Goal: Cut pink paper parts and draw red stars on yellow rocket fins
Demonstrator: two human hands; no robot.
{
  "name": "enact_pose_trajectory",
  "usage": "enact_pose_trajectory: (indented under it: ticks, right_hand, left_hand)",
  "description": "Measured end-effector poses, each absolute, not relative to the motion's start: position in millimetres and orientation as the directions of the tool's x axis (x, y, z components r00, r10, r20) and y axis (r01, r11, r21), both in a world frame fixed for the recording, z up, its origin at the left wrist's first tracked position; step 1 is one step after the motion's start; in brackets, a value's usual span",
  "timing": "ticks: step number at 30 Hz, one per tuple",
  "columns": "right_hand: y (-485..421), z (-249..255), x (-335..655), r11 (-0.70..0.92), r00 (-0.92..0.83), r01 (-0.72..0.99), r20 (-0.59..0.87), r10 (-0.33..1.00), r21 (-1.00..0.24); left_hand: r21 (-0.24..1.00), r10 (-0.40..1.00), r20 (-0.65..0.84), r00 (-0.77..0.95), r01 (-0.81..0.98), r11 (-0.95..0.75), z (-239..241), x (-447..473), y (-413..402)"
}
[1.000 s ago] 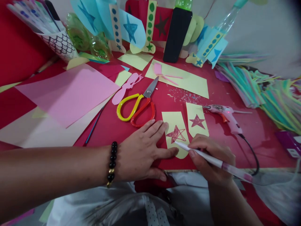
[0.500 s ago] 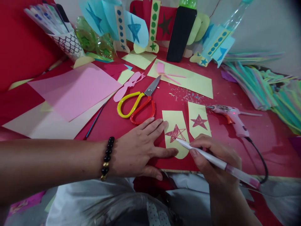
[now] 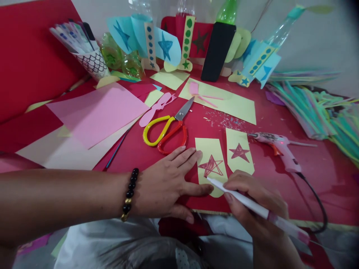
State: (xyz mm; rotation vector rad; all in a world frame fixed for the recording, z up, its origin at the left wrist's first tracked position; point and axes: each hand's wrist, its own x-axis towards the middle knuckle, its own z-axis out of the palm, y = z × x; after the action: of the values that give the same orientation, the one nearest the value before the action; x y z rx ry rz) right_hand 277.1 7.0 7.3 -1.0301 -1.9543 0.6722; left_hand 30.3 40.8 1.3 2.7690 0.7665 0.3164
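Note:
A pale yellow paper piece (image 3: 209, 148) with a rounded lower end lies at the table's front edge. On it is a red star (image 3: 211, 166), partly coloured in. My left hand (image 3: 171, 181) rests flat, fingers spread, its index finger across the paper's lower part and other fingertips at its left edge. My right hand (image 3: 256, 203) grips a white marker pen (image 3: 249, 202), its tip at the star's lower left point. Beside it lies a second yellow piece (image 3: 234, 137) with a fully coloured star (image 3: 239, 153). Scissors (image 3: 172, 129) with yellow and red handles lie beyond my left hand.
A pink glue gun (image 3: 280, 145) with a lit red light and black cord lies at right, near bundled pastel strips (image 3: 305, 108). Pink paper (image 3: 98, 112) covers the left. Decorated bottles, a black phone (image 3: 218, 52) and a pen cup (image 3: 91, 63) stand at the back.
The marker tip has moved from the star's inside to its lower left point. The whole view has shifted slightly, so things appear lower. My left hand stays in place on the paper.

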Motion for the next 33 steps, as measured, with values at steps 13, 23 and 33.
enact_pose_trajectory:
  ticks: [13, 23, 33]
  right_hand:
    - [10.7, 6.3, 276.9, 0.508, -0.313, 0.493, 0.401, 0.861, -0.706]
    - [9.6, 8.8, 270.7, 0.290, 0.007, 0.743, 0.440, 0.898, -0.603]
    - [9.8, 7.2, 274.6, 0.321, -0.037, 0.764, 0.459, 0.888, -0.560]
  left_hand:
    - [0.301, 0.527, 0.149, 0.837, 0.469, -0.830, 1.4, 30.2, 41.0]
    - [0.305, 0.520, 0.130, 0.844, 0.465, -0.831, 3.8, 31.1, 41.6]
    - [0.312, 0.523, 0.110, 0.845, 0.470, -0.826, 1.9, 30.4, 41.3]
